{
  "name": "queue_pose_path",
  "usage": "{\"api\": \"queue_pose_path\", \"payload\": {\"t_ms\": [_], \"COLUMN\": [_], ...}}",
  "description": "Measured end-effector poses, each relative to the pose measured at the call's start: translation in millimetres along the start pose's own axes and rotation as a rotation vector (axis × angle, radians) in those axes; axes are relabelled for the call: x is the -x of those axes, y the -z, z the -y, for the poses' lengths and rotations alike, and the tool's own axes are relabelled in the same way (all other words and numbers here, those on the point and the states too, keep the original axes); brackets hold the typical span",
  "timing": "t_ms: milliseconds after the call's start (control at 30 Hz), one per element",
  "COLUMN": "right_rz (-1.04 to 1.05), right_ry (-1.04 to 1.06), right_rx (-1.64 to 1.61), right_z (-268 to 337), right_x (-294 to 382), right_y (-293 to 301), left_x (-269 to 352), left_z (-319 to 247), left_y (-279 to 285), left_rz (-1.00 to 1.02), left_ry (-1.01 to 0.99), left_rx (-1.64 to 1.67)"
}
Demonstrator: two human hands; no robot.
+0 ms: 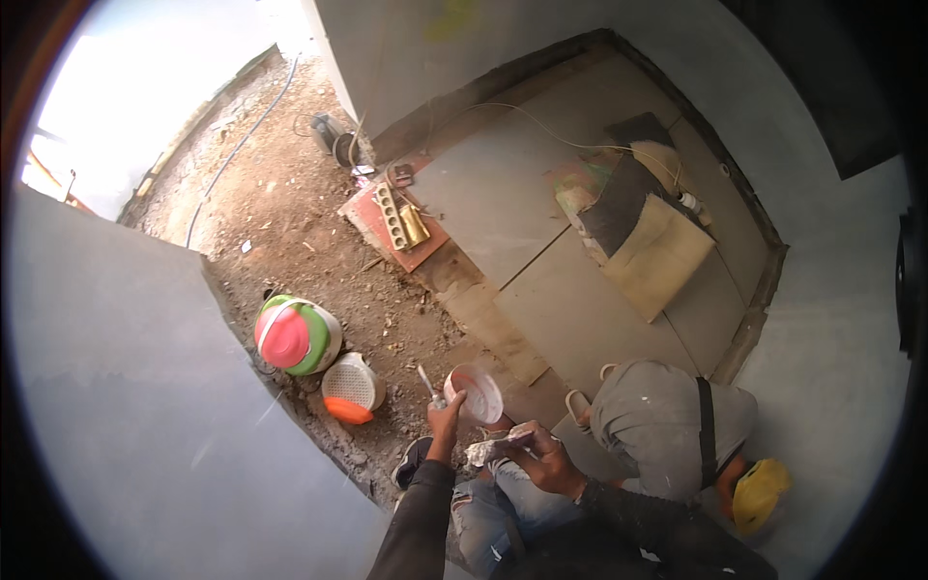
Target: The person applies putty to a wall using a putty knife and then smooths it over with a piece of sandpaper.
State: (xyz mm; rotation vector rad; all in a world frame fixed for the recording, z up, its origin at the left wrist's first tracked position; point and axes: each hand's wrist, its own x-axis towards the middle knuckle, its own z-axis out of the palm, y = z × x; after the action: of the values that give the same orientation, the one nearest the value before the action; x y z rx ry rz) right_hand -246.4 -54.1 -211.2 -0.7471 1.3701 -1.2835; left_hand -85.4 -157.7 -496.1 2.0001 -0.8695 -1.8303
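Note:
Near the bottom middle, my left hand (444, 420) grips the rim of a round whitish plastic tub (478, 395), tilted so that its inside shows. The same hand also holds a slim tool (428, 380) with a pale, pointed end sticking up; its exact kind cannot be told. To the right, my right hand (547, 460) holds a flat blade-like tool (518, 438), heaped at its left end with white paste (482, 453). This paste is just below the tub and apart from it.
A crouching co-worker (652, 428) in a yellow cap is close on my right. Left stand a green-and-pink lidded bucket (330, 337) and a white perforated-top container (362, 380). Farther off are an orange tile (362, 210), cardboard (652, 254) on grey floor tiles, cables and walls.

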Motion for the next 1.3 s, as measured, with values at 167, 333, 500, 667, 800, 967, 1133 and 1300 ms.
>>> {"api": "queue_pose_path", "payload": {"t_ms": [167, 333, 500, 667, 800, 967, 1133, 1300], "right_rz": [-0.223, -0.279, -0.157, 0.033, 0.219, 0.369, 0.462, 0.745], "right_ry": [-0.084, -0.09, 0.022, 0.133, 0.367, 0.87, 0.813, 1.079], "right_rx": [0.086, -0.016, -0.013, 0.072, 0.238, 0.295, 0.35, 0.205], "right_z": [-20.7, -20.3, -4.3, 69.9, 126.4, 159.9, 224.0, 286.7], "right_x": [9.3, 6.8, 0.3, -13.0, -15.2, -3.7, 12.7, 17.4], "right_y": [38.2, 38.3, 19.7, -2.6, -38.3, -93.6, -126.0, -150.1], "left_x": [-21.4, -39.2, 21.8, 165.8, 286.0, 379.3, 452.7, 513.5], "left_z": [-37.2, -19.3, 18.0, -19.4, -72.5, -98.0, -119.4, -134.5], "left_y": [-115.9, -96.1, 45.0, 138.9, 171.8, 189.1, 205.7, 225.1], "left_rz": [0.272, 0.212, 0.256, 0.297, 0.236, 0.168, 0.105, 0.156], "left_ry": [0.109, 0.098, 0.254, 0.12, -0.095, -0.297, -0.45, -0.617], "left_rx": [-0.048, -0.096, 0.131, 0.254, 0.371, 0.506, 0.622, 0.637]}}
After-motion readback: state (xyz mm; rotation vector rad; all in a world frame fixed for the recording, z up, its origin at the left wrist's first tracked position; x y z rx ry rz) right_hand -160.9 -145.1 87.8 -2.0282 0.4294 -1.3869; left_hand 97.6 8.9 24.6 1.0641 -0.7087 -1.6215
